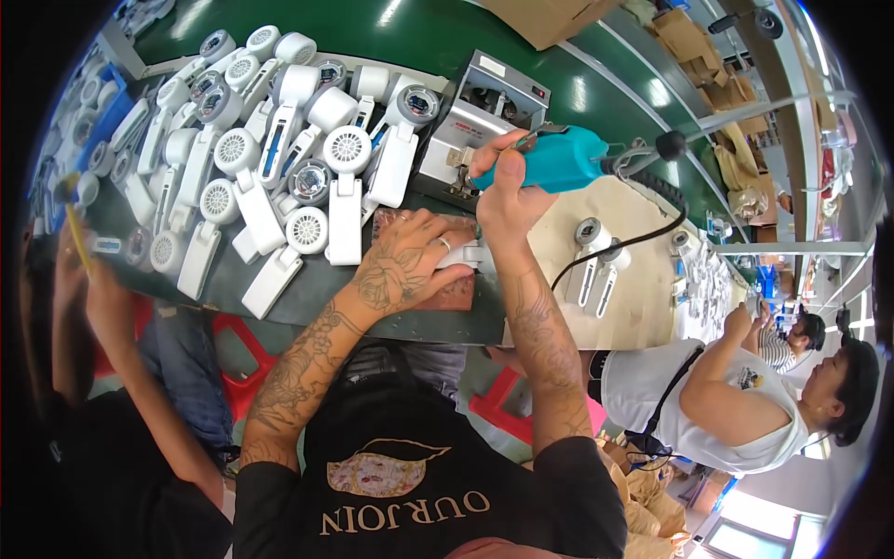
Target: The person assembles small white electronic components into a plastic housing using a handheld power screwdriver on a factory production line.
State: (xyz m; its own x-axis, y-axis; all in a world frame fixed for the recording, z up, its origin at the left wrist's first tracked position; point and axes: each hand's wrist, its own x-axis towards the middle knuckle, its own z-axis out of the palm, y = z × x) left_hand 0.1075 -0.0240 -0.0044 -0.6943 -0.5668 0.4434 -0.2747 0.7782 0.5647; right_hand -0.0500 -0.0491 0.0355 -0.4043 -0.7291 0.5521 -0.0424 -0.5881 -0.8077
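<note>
Two grips are engaged: my left hand [405,250] is closed on a white fan [463,256], steadying it on the red pad [445,298] at the near edge of the bench [410,328], presumably against turning. My right hand [504,183] wraps the teal driver [570,158], angled toward the feeder [477,123] behind the pad, probably for short reach.

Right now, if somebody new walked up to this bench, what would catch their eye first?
Probably the bright turquoise electric screwdriver gripped in the right hand, just right of the picture's centre. Next might come the big pile of white handheld fans covering the bench's left side. Between them, the left hand holds a white fan part over a reddish pad.
</note>
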